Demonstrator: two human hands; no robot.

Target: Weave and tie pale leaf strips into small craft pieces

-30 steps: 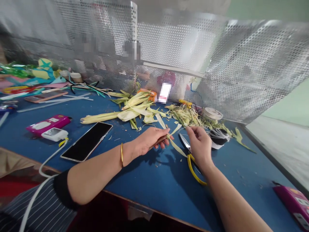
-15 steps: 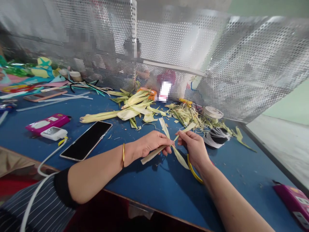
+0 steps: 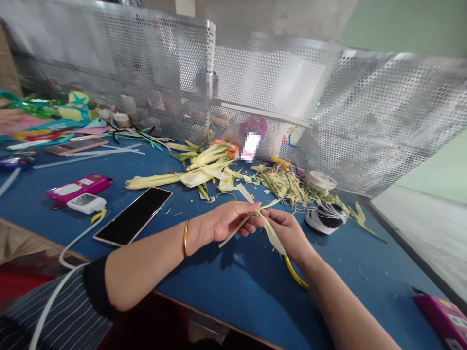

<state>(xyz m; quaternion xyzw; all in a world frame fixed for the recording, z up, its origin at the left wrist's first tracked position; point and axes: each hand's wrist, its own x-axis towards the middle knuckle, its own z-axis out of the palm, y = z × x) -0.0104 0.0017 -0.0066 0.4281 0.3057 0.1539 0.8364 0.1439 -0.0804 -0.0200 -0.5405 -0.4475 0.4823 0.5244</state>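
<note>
Pale strips of corn husk (image 3: 272, 233) cross each other between my two hands above the blue table (image 3: 251, 287). My left hand (image 3: 235, 219) pinches the husk strips near their crossing, thumb on top and fingers beneath. From the other side my right hand (image 3: 286, 231) grips the same crossing, its fingertips close to the left ones. Loose strip ends stick out upward, to the lower left and to the lower right. A yellow curved handle (image 3: 296, 274) shows below my right wrist, the rest of it hidden. Behind lies a pile of corn husks (image 3: 207, 170).
Shredded husk scraps (image 3: 288, 187) and a spool of white thread (image 3: 326, 218) lie at the back right. A black-screened phone (image 3: 134, 217), a purple power strip (image 3: 78, 188) with a white charger (image 3: 86, 202), and another purple strip (image 3: 441, 316) flank my arms. Perforated metal panels (image 3: 270, 73) stand behind.
My hands have come together at the crossing of the husk strips. The right hand has shifted left and down along the strip. The view has tilted slightly upward.
</note>
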